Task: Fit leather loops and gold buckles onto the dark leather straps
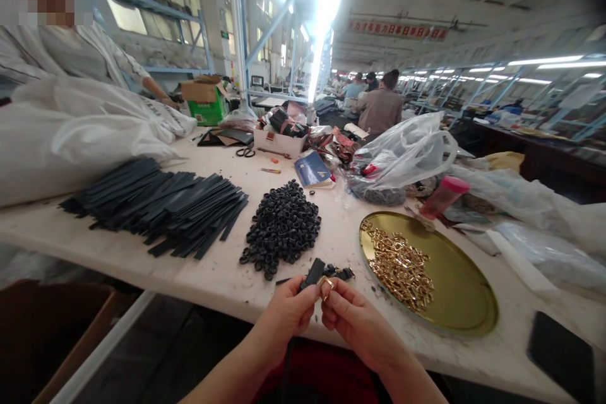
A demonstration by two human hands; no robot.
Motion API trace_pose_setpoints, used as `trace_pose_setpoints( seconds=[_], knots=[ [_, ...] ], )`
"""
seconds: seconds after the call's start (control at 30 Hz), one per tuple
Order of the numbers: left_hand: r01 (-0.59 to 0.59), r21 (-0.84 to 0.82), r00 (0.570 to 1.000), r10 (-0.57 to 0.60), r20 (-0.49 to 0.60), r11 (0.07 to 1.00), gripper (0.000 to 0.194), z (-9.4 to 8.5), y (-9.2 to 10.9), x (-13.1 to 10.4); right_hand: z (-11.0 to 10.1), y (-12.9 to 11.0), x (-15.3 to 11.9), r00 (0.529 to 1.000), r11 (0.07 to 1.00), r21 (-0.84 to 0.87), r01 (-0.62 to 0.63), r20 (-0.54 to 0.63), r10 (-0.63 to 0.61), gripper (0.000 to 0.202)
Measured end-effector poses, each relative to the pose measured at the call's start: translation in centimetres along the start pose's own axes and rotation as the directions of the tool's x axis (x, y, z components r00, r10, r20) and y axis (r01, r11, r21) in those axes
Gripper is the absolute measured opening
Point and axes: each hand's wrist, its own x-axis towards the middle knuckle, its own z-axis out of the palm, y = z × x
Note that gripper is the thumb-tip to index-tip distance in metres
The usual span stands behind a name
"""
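Observation:
My left hand (294, 308) is closed on a black strap (312, 273), whose short end sticks up past the fingers while the rest hangs below. Against it, my right hand (353, 312) pinches a gold buckle (326, 288) between thumb and fingers; the two hands almost touch at the table's front edge. Just behind them lie a few black pieces with gold fittings (344, 273). A heap of small black loops (284, 227) sits beyond my left hand. To the right, a round gold tray (466, 293) carries a pile of gold buckles (402, 268).
Many black straps (184, 202) are stacked at left beside a large white sack (71, 132). Scissors (245, 151), a blue booklet (313, 169), a plastic bag (402, 158) and a pink-lidded jar (442, 196) stand farther back. A dark phone-like slab (561, 353) lies right. A co-worker stands at left.

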Motion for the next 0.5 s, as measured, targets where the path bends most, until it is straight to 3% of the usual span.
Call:
trace_pose_setpoints(
  seconds=[0.07, 0.17, 0.27, 0.37, 0.5],
  knots=[
    [-0.006, -0.02, 1.0, 0.006, -0.018, 1.0, 0.029, 0.3, 0.1, -0.1, 0.2, 0.4, 0.1, 0.998, 0.998, -0.028, 0.059, -0.008, -0.059, 0.02],
    [-0.07, -0.017, 0.994, 0.068, -0.08, 0.997, 0.028, 0.7, -0.2, 0.2, 0.6, 1.5, 0.7, 0.979, 0.984, -0.062, 0.169, -0.108, -0.175, 0.017],
    [-0.141, 0.022, 0.977, 0.143, -0.16, 0.99, 0.024, 0.5, -0.8, 1.0, 1.0, 2.7, 1.7, 0.964, 0.98, 0.077, 0.183, -0.207, -0.164, 0.015],
    [-0.208, 0.191, 0.955, 0.242, -0.173, 0.959, 0.021, -0.4, -1.2, 1.8, 1.1, 3.1, 2.7, 0.963, 0.965, 0.208, 0.161, -0.249, -0.108, 0.015],
    [-0.211, 0.546, 0.948, 0.306, -0.087, 0.811, 0.026, -2.2, -1.3, 2.0, 0.0, 2.7, 3.4, 0.947, 0.982, 0.161, 0.098, -0.318, -0.043, 0.017]
  ],
)
